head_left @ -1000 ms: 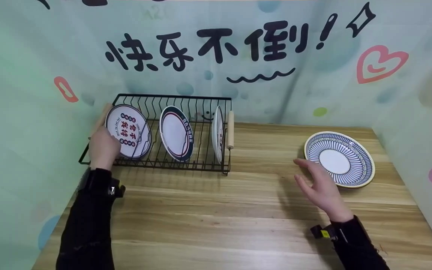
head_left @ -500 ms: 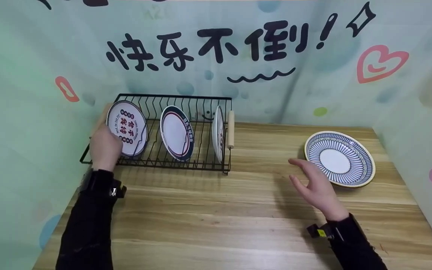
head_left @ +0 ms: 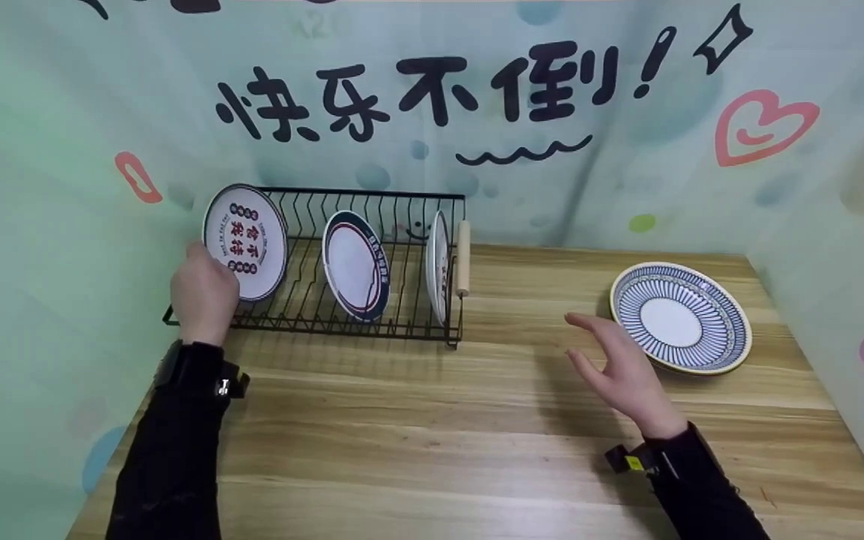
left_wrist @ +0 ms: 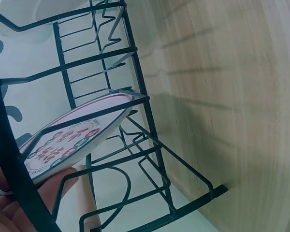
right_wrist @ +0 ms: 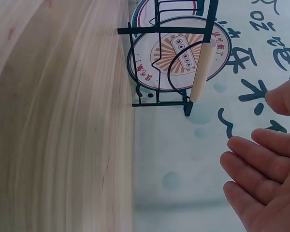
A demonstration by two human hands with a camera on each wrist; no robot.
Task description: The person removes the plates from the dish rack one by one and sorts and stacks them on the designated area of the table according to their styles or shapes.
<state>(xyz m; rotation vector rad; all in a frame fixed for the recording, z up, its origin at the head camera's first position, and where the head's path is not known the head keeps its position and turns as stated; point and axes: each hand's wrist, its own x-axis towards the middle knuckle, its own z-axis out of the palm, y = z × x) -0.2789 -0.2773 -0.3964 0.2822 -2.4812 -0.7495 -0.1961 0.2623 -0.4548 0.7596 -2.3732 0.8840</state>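
Note:
My left hand grips the left edge of a white plate with red and dark lettering. The plate stands tilted at the left end of a black wire dish rack, its upper rim above the rack's back bar. In the left wrist view, fingers lie under the plate, seen through the rack's wires. My right hand hovers with thumb and fingers apart and holds nothing. Just beyond it, a blue-and-white patterned bowl rests on the wooden table.
A plate with a dark blue rim stands mid-rack. Another plate stands edge-on at the right end, beside a wooden handle. A printed cloth backdrop borders the table at the back and both sides.
The lettered plate has risen in the rack and shifted slightly left, with my left hand gripping it. My right hand has drifted a little to the left, still spread.

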